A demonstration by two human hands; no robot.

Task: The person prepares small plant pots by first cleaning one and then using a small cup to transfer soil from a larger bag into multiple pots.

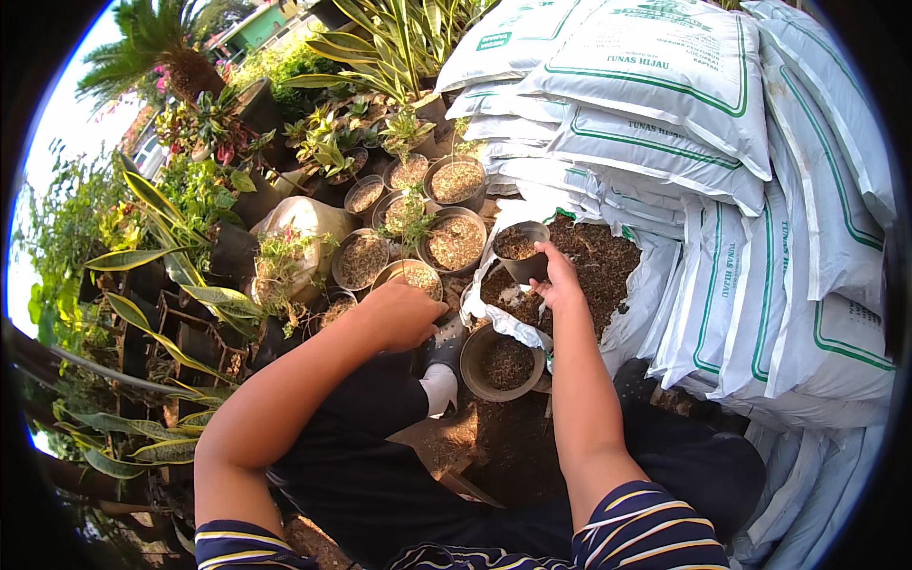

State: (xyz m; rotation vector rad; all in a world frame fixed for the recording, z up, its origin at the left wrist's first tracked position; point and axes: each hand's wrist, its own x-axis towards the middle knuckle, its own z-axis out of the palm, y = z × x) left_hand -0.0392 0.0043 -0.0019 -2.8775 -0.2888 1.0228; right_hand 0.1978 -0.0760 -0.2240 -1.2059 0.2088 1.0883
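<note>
My right hand (558,280) grips a small dark plastic pot (527,268) by its side, thumb near the rim. Brown soil partly fills this pot, which is above an open white sack (502,320) of dark potting mix (602,274). My left hand (402,313) is curled at the near rim of a round pot (422,276) topped with light, chaff-like material. Its fingertips are mostly hidden, so I cannot tell whether they pinch anything. Between my feet and the sack stands a wider pot (504,363) with dark soil low inside.
Several filled pots (454,242) cluster ahead, some with small seedlings (410,214). Stacked white sacks with green print (655,64) rise at the right. A pale, full bag (303,221) and variegated snake plants (171,335) are at the left. My shoe (443,349) is near the pots.
</note>
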